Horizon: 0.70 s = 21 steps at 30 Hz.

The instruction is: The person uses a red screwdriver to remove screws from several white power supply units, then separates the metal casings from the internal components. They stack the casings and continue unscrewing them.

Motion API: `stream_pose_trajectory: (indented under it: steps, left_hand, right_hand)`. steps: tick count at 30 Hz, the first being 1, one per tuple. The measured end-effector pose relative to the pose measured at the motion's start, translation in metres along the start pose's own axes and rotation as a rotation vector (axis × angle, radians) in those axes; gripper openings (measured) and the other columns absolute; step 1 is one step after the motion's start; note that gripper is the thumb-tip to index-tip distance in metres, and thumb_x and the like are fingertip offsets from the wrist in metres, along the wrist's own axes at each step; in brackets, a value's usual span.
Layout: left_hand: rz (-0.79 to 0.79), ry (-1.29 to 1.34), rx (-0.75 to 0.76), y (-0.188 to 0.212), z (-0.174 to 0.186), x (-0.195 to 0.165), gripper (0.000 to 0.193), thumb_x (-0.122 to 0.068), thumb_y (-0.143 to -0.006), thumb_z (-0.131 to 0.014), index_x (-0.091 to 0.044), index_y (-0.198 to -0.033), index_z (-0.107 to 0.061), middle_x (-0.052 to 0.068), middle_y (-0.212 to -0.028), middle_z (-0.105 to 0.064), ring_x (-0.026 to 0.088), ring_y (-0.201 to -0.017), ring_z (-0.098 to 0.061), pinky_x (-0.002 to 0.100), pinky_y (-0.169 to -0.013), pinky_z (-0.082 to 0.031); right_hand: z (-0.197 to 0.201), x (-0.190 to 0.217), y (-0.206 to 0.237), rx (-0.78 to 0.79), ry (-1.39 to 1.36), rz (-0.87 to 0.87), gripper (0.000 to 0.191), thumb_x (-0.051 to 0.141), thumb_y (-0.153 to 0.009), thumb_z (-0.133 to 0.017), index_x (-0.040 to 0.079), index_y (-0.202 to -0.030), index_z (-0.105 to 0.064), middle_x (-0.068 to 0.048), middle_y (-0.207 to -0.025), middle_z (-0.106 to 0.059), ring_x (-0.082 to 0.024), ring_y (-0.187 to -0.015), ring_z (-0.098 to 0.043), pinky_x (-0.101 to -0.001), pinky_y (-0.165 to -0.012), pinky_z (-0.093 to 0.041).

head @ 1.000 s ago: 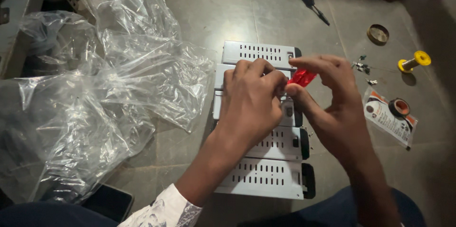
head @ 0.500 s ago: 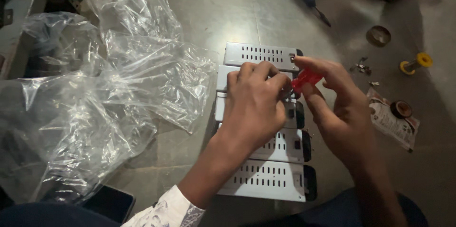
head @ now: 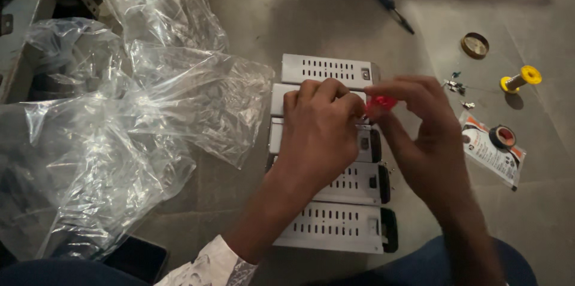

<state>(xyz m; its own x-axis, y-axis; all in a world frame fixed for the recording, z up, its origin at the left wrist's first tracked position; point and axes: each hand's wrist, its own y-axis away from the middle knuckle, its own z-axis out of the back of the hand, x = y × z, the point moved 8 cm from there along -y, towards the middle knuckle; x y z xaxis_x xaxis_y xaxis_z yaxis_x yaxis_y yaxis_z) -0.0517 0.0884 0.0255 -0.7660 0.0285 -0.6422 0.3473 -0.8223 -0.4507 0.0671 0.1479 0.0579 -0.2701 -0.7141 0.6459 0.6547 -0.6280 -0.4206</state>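
Observation:
A row of several flat white metal boxes with slotted vents (head: 326, 69) lies on the grey floor in the middle of the head view. My left hand (head: 320, 130) rests over the second and third box, fingers curled down onto them. My right hand (head: 419, 136) pinches a small red plastic part (head: 381, 103) between thumb and fingertips, right beside my left fingertips. What my left fingers grip is hidden under the hand.
Crumpled clear plastic bags (head: 120, 130) cover the floor on the left. A blue-handled screwdriver (head: 386, 1) lies at the top. On the right are a round brass-coloured tin (head: 475, 44), a yellow spool (head: 520, 79), small metal clips (head: 455, 86) and a printed card with a tape roll (head: 494, 145).
Both hands stay together over the boxes; the right hand with the red part has shifted slightly. The camera view has tilted a little.

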Motion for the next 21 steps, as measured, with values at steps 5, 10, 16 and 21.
stream_pose_trajectory:
  steps: [5,10,16,21]
  left_hand:
    - [-0.006,0.022,-0.021,0.000,0.002,-0.002,0.015,-0.009,-0.083,-0.070,-0.010,-0.097,-0.077,0.006,-0.107,-0.068,0.028,-0.109,-0.059,0.045,-0.098,-0.039]
    - [0.002,0.022,-0.025,0.000,0.004,-0.002,0.019,-0.008,-0.079,-0.072,-0.010,-0.097,-0.077,0.007,-0.106,-0.069,0.029,-0.109,-0.059,0.045,-0.096,-0.040]
    - [0.006,0.016,-0.010,0.000,0.004,-0.001,0.019,-0.011,-0.078,-0.076,-0.009,-0.097,-0.076,0.008,-0.106,-0.068,0.030,-0.108,-0.059,0.046,-0.097,-0.040]
    - [0.018,0.029,0.006,-0.001,0.004,-0.001,0.018,-0.011,-0.078,-0.076,-0.010,-0.096,-0.076,0.007,-0.107,-0.068,0.030,-0.109,-0.059,0.046,-0.099,-0.040]
  right_hand:
    - [0.001,-0.002,-0.001,-0.019,0.009,-0.050,0.031,0.014,-0.093,-0.072,0.012,-0.123,-0.067,-0.008,-0.126,-0.058,-0.022,-0.120,-0.057,-0.0366,-0.098,-0.046]
    - [0.003,0.004,-0.001,-0.039,-0.139,-0.023,0.031,0.012,-0.098,-0.068,0.014,-0.128,-0.069,-0.006,-0.131,-0.058,-0.019,-0.122,-0.061,-0.0351,-0.104,-0.051]
    - [0.001,0.005,0.001,-0.041,0.026,-0.017,0.035,0.013,-0.092,-0.078,0.013,-0.126,-0.068,-0.007,-0.128,-0.060,-0.019,-0.120,-0.059,-0.0351,-0.097,-0.048]
    - [-0.003,-0.001,0.002,0.013,-0.070,-0.039,0.040,0.001,-0.092,-0.062,0.015,-0.130,-0.066,-0.005,-0.136,-0.064,-0.018,-0.125,-0.062,-0.0357,-0.102,-0.046]
